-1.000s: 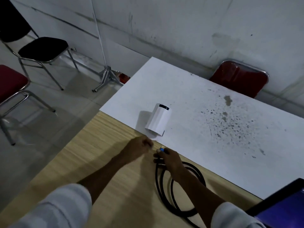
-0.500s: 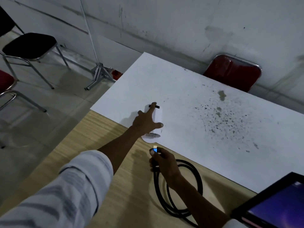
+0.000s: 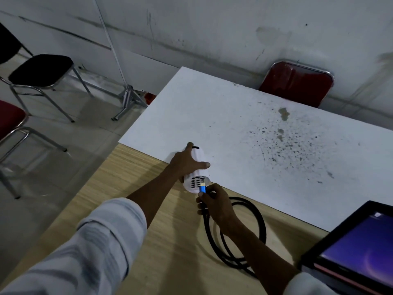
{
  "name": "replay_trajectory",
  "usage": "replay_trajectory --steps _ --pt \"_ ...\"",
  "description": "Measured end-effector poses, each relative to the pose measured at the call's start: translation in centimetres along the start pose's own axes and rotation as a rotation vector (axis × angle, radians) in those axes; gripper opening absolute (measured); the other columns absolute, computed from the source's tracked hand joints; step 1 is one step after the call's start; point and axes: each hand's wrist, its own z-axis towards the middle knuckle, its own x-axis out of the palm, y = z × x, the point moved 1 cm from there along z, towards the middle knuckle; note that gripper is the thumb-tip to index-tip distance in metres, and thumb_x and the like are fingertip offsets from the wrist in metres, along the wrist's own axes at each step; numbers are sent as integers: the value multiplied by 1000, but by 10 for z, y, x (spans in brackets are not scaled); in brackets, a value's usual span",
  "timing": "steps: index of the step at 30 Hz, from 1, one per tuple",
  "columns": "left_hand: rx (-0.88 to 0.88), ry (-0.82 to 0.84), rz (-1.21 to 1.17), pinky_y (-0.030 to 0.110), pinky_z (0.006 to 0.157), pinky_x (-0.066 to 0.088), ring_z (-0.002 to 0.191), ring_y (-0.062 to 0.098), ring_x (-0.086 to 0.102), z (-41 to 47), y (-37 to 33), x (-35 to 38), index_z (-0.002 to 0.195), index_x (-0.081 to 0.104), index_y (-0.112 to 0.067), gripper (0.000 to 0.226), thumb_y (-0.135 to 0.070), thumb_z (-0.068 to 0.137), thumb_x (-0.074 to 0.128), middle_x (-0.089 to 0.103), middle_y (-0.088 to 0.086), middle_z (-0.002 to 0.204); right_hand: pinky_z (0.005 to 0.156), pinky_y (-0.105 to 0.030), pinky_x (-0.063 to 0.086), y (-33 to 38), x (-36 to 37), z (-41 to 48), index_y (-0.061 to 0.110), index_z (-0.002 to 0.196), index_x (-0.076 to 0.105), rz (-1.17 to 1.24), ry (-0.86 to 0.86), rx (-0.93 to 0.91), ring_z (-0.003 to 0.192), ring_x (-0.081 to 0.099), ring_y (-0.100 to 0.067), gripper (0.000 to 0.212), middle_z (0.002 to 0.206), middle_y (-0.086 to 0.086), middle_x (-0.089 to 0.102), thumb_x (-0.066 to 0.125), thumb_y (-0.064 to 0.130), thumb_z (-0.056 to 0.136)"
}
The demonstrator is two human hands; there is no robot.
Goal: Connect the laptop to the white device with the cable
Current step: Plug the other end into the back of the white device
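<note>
The white device (image 3: 196,181) lies on its side at the seam between the wooden table and the white table, its vented port face turned toward me. My left hand (image 3: 187,161) grips it from above, fingers spread over its body. My right hand (image 3: 214,202) pinches the blue plug (image 3: 202,188) of the black cable (image 3: 253,231), whose metal tip is right at the device's port face. The rest of the cable lies coiled on the wood under my right forearm. The laptop (image 3: 353,250) sits open at the lower right with its screen lit.
The wooden table (image 3: 136,188) meets the stained white table (image 3: 244,128). A red chair (image 3: 297,84) stands behind the white table against the wall. A black chair (image 3: 40,71), another red chair (image 3: 10,122) and a metal stand (image 3: 127,96) are on the floor at left.
My left hand reached forward and took hold of the white device, turning its port face toward me. My right hand brought the blue plug up to that face.
</note>
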Motion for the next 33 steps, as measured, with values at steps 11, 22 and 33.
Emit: replay_trajectory --steps 11,22,33 --pt "3 -21 -110 43 83 56 111 34 62 -8 3 3 132 33 -23 84 -52 70 81 63 13 123 61 -38 57 11 2 6 5 99 63 0 -11 9 63 63 -25 12 81 -17 70 65 14 91" --pt "-31 -13 -90 49 80 58 113 39 59 -7 0 3 139 25 -24 95 -53 68 82 58 20 128 59 -39 57 22 3 4 -2 106 61 14 0 67 66 62 -27 18 84 -19 68 63 10 92" --pt "-2 -44 -80 52 90 55 112 41 58 -13 0 7 137 23 -28 96 -53 66 83 53 25 130 50 -29 57 28 4 12 3 90 68 7 22 66 61 63 -22 10 84 -20 71 62 11 92"
